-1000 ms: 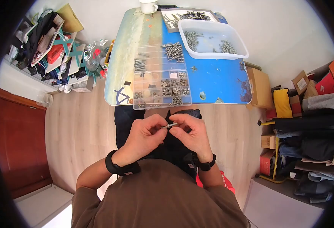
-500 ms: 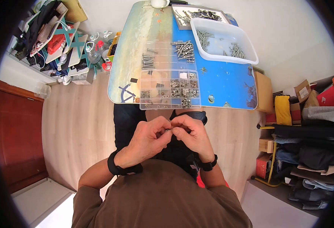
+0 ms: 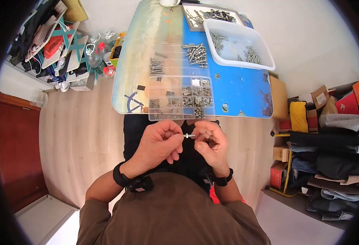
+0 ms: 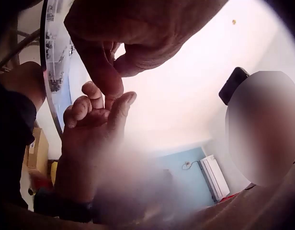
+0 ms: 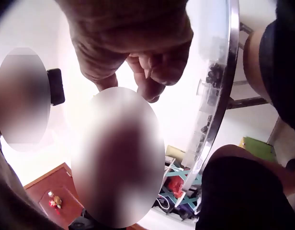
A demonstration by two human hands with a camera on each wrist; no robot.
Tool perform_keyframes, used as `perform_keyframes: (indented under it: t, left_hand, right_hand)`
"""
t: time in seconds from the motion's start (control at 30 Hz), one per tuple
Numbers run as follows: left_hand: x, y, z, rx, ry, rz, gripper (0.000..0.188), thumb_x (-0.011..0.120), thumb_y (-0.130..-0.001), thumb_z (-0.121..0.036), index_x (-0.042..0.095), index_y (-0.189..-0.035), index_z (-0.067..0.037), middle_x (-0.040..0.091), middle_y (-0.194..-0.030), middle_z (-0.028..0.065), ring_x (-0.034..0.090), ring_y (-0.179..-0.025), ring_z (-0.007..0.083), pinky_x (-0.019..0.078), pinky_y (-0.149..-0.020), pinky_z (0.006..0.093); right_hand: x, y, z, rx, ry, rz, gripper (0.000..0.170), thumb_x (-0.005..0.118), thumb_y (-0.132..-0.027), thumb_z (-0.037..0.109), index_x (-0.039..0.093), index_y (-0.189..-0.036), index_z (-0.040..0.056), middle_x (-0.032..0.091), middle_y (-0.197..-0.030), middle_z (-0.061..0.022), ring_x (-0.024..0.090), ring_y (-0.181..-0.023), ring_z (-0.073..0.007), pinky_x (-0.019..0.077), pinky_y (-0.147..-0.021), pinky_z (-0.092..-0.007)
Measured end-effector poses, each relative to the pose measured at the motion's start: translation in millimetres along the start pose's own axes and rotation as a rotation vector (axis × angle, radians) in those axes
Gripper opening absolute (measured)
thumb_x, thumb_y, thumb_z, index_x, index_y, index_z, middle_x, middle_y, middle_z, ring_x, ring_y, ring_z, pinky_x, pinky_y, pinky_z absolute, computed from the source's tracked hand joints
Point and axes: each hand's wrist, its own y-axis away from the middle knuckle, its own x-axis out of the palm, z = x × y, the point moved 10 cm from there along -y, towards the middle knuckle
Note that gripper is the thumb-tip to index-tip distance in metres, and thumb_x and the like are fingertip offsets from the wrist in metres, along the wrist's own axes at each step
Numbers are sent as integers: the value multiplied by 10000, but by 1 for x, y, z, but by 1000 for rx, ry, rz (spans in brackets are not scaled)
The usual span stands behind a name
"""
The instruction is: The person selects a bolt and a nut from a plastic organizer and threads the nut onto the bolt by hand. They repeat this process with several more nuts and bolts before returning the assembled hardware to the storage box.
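Over the lap in the head view, my left hand (image 3: pixel 159 143) pinches one end of a small metal bolt (image 3: pixel 189 136) between thumb and forefinger. A nut-like collar sits partway along the bolt, which points right. Close to its free end is my right hand (image 3: pixel 213 147), its thumb and fingers parted, with no grip on the bolt visible. In the left wrist view both hands are dark, and the bolt cannot be made out. Just beyond the hands, a clear compartment box (image 3: pixel 181 111) holds nuts, washers and bolts.
The table (image 3: pixel 244 92) carries a white plastic tub (image 3: pixel 265 64) with screws, a grey tray (image 3: pixel 193 28) of dark and silver screws, and a white mug (image 3: pixel 169 3). Shelves with bottles stand left; a clothes rack (image 3: pixel 287 173) and boxes stand right.
The right fingers have come off the bolt and spread apart to the right. The bolt, hidden between both hands half a second ago, now shows, still in the left fingers.
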Motion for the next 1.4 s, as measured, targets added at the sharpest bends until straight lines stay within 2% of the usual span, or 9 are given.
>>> perform_keyframes:
  t: [0.3,0.33,0.67,0.77,0.83,0.97,1.17,1.23,1.4]
  left_hand:
    - [-6,-5,-2,-1,17,-9,80,594,-953,-101,577,-949,-22,632,-684,32,588,-505,56,457,-415,190]
    - [-7,-5,-4,5,11,-9,79,595,-956,-92,575,-952,-16,641,-685,38,594,-502,57,463,-412,188]
    - [-5,-10,-5,-21,18,-31,78,593,-954,-111,572,-947,-36,610,-680,10,563,-514,43,440,-436,195]
    - [-3,-10,-5,31,-3,-18,91,604,-956,-113,566,-951,-30,614,-684,7,574,-531,40,440,-446,191]
    - [4,-12,-9,123,-88,12,95,618,-953,-100,561,-954,-24,615,-686,0,576,-550,31,442,-466,190]
    - [10,-11,-15,238,-137,9,89,631,-946,-79,563,-960,-24,608,-682,-6,568,-559,20,435,-484,188]
    - [8,-11,-21,413,-293,4,87,642,-921,-30,571,-970,-25,589,-662,6,568,-558,19,416,-483,194]
    - [12,-12,-21,441,-368,4,93,642,-916,-17,567,-972,-22,584,-654,10,573,-551,27,412,-478,199]
    - [7,-10,-30,411,-257,-6,93,629,-928,-20,556,-985,-19,595,-658,9,582,-553,30,424,-480,199]
  right_hand:
    - [7,-1,-14,114,216,76,491,775,-854,121,566,-1283,7,669,-968,-45,600,-739,-64,469,-657,-201]
    - [3,-1,-14,45,195,56,472,745,-842,50,567,-1277,6,662,-955,-48,617,-695,-75,473,-598,-215]
    - [1,-11,-6,-25,212,73,425,758,-836,57,614,-1234,18,678,-918,-59,632,-709,-86,486,-597,-226]
    - [-5,-10,-5,17,183,47,431,751,-836,48,613,-1244,22,677,-901,-54,630,-713,-90,485,-594,-232]
    - [-5,-17,6,20,90,63,438,765,-837,97,607,-1228,-21,679,-904,-61,617,-782,-95,484,-679,-235]
    - [-7,-15,-2,-99,244,81,416,753,-821,47,628,-1216,24,674,-893,-50,618,-707,-87,480,-595,-221]
    - [-20,-12,-4,42,40,32,403,759,-803,66,640,-1183,-1,672,-895,-61,612,-699,-80,458,-583,-205]
    - [-12,-21,8,-9,87,75,414,764,-868,242,640,-1155,-29,680,-917,-73,613,-747,-104,479,-641,-236]
    - [-5,-19,-1,-87,262,107,283,773,-818,113,686,-1054,-19,694,-878,-92,634,-714,-135,489,-630,-248]
